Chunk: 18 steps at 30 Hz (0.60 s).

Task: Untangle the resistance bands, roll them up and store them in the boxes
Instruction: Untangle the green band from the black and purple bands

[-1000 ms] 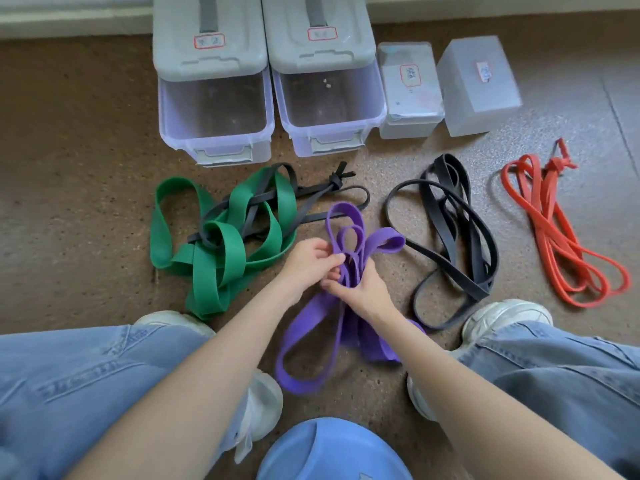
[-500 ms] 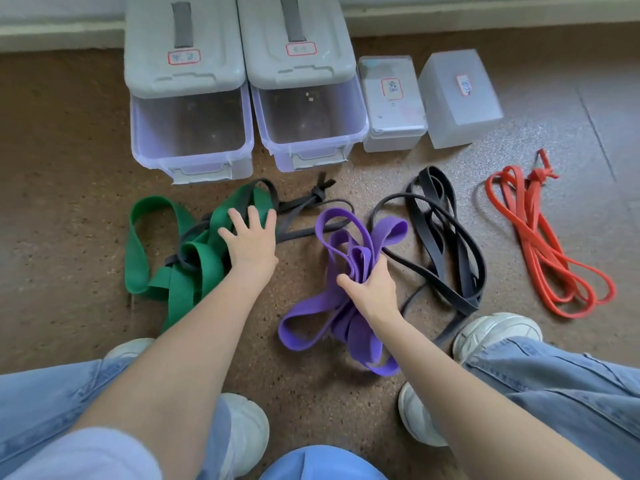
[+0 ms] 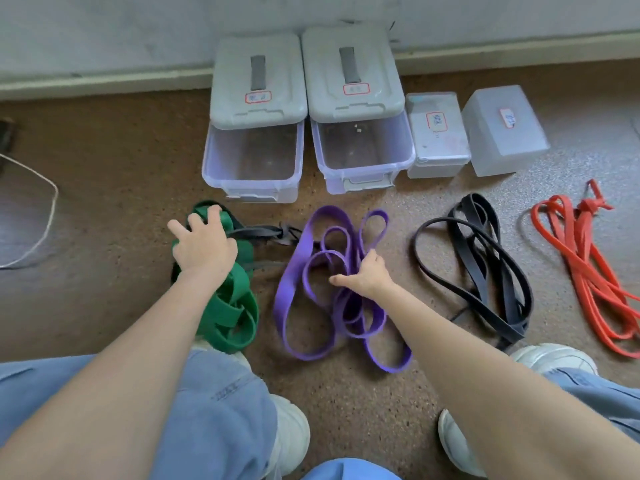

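My left hand [image 3: 202, 245] lies on top of the green band [image 3: 232, 306], fingers spread over its far end. A thin black band [image 3: 273, 233] is knotted into the green one and runs out to the right from under the hand. My right hand [image 3: 367, 275] grips several strands of the purple band [image 3: 294, 271], whose loops lie spread on the floor. A second black band [image 3: 485, 268] and a red band [image 3: 588, 271] lie untouched at the right. Two large clear boxes [image 3: 252, 188] [image 3: 363, 174] stand open with grey lids slid back. Two small frosted boxes [image 3: 436, 133] [image 3: 505, 129] stand beside them.
Everything lies on a brown speckled floor by a wall skirting [image 3: 104, 81]. A white cord [image 3: 41, 216] curves at the far left. My knees in jeans and my white shoes [image 3: 291, 434] [image 3: 457, 445] fill the near edge.
My left hand has reached further over the green band, which is now bunched closer together. The purple band has dropped and spread flat under my right hand. The view has tilted up.
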Each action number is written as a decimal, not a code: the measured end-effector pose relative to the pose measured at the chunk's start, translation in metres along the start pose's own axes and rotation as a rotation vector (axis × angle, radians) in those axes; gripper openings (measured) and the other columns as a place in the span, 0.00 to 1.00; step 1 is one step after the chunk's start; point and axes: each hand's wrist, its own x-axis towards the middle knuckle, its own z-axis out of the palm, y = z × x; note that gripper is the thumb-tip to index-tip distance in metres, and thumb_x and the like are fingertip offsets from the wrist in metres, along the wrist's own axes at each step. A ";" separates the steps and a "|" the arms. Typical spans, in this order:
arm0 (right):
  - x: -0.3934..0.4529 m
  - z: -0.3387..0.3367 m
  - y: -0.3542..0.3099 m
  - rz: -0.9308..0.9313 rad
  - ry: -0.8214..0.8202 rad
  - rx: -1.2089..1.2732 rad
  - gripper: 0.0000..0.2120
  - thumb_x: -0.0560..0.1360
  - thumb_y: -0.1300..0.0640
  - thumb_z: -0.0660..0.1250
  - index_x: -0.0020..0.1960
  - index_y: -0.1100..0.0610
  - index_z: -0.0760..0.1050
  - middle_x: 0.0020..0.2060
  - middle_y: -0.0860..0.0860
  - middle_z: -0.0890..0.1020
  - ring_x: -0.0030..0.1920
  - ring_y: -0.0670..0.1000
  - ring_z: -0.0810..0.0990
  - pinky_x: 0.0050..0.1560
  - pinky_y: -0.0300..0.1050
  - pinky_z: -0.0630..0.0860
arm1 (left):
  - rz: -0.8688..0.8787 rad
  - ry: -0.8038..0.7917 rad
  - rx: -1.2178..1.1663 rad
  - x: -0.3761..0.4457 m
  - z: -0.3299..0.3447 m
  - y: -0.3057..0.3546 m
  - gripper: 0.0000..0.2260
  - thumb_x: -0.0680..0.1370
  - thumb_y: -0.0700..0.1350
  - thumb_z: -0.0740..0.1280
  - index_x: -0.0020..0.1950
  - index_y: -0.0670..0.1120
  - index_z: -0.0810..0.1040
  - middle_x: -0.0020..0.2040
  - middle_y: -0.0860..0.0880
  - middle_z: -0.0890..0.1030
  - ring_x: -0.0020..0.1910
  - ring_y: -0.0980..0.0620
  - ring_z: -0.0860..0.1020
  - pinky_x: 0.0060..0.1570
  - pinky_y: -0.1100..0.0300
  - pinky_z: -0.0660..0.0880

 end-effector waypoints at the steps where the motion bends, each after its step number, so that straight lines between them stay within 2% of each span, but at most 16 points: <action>1: 0.003 -0.001 -0.003 0.043 -0.001 -0.081 0.50 0.70 0.44 0.71 0.74 0.68 0.45 0.74 0.61 0.55 0.73 0.61 0.56 0.72 0.53 0.57 | -0.010 -0.011 -0.005 -0.003 -0.006 -0.003 0.24 0.79 0.47 0.61 0.73 0.50 0.57 0.67 0.40 0.65 0.66 0.35 0.58 0.45 0.50 0.67; 6: -0.006 -0.001 -0.004 0.057 -0.028 -0.184 0.41 0.75 0.43 0.65 0.73 0.68 0.51 0.72 0.64 0.58 0.72 0.61 0.59 0.70 0.51 0.59 | 0.043 -0.089 0.004 -0.031 -0.036 -0.003 0.20 0.77 0.45 0.62 0.68 0.51 0.63 0.66 0.43 0.66 0.65 0.38 0.58 0.45 0.52 0.68; 9: -0.021 -0.006 -0.004 -0.027 -0.029 -0.245 0.33 0.75 0.46 0.65 0.72 0.64 0.59 0.70 0.62 0.65 0.69 0.61 0.65 0.68 0.50 0.63 | 0.072 -0.098 0.001 -0.049 -0.063 -0.008 0.19 0.76 0.44 0.61 0.67 0.52 0.66 0.64 0.44 0.67 0.64 0.39 0.58 0.43 0.53 0.68; 12: -0.042 -0.020 -0.015 -0.151 -0.042 -0.272 0.29 0.76 0.50 0.64 0.72 0.61 0.60 0.71 0.59 0.66 0.70 0.58 0.66 0.66 0.46 0.64 | 0.104 -0.076 -0.062 -0.059 -0.103 -0.014 0.19 0.76 0.43 0.60 0.66 0.54 0.68 0.62 0.45 0.69 0.64 0.39 0.58 0.42 0.52 0.66; 14: -0.063 -0.030 -0.033 -0.254 -0.099 -0.143 0.32 0.75 0.49 0.66 0.74 0.57 0.57 0.72 0.56 0.65 0.71 0.55 0.65 0.66 0.45 0.63 | 0.138 -0.108 -0.086 -0.063 -0.136 -0.018 0.20 0.75 0.42 0.59 0.66 0.56 0.69 0.58 0.46 0.71 0.64 0.39 0.59 0.42 0.52 0.66; 16: -0.095 -0.038 -0.063 -0.429 -0.249 0.118 0.35 0.72 0.48 0.70 0.74 0.49 0.57 0.72 0.52 0.65 0.69 0.50 0.66 0.64 0.43 0.65 | 0.203 -0.180 -0.045 -0.070 -0.171 -0.022 0.23 0.72 0.40 0.60 0.65 0.58 0.70 0.55 0.47 0.73 0.60 0.41 0.62 0.46 0.55 0.66; 18: -0.132 -0.044 -0.094 -0.576 -0.397 0.257 0.33 0.69 0.47 0.73 0.70 0.46 0.62 0.69 0.50 0.70 0.63 0.47 0.73 0.62 0.41 0.71 | 0.283 -0.236 -0.030 -0.081 -0.201 -0.027 0.26 0.68 0.39 0.65 0.63 0.60 0.72 0.57 0.47 0.75 0.54 0.44 0.66 0.45 0.58 0.66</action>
